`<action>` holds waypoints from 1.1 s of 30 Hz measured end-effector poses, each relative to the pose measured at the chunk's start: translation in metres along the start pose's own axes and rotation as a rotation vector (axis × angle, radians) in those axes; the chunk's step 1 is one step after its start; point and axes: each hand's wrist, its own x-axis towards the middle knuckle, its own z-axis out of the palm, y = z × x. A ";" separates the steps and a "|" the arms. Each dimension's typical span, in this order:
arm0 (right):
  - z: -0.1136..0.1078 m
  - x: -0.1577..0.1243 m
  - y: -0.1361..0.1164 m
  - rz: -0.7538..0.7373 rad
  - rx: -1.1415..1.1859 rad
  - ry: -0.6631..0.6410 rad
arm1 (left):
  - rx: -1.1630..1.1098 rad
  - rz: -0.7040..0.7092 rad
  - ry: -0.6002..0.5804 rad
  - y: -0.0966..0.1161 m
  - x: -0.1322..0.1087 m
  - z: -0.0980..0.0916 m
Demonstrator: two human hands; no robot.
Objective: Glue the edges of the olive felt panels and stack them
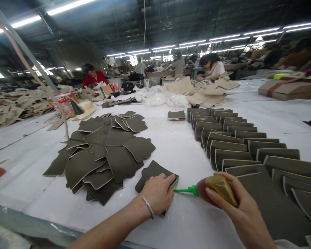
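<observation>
My left hand, with a silver bracelet at the wrist, grips and presses a dark olive leather-like piece against the table. Part of that piece is hidden under the fingers, and its right edge shows a pale underside. In my right hand is a squeeze bottle of amber liquid, tilted sideways. Its thin green nozzle points left, with the tip at the piece's right edge beside my left fingers. To the left lies a loose pile of similar pieces.
Folded olive pieces stand in overlapping rows on the right, and a small stack lies near their far end. A slanted pole rises at the left. Clear plastic bags, beige pieces and other workers are farther back.
</observation>
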 end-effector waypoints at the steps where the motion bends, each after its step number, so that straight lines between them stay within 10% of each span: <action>1: 0.000 0.000 -0.002 0.000 -0.006 0.022 | -0.001 0.000 0.001 0.000 0.000 0.000; 33: 0.006 -0.031 -0.005 0.076 0.153 -0.140 | -0.002 -0.019 -0.011 -0.001 -0.005 0.003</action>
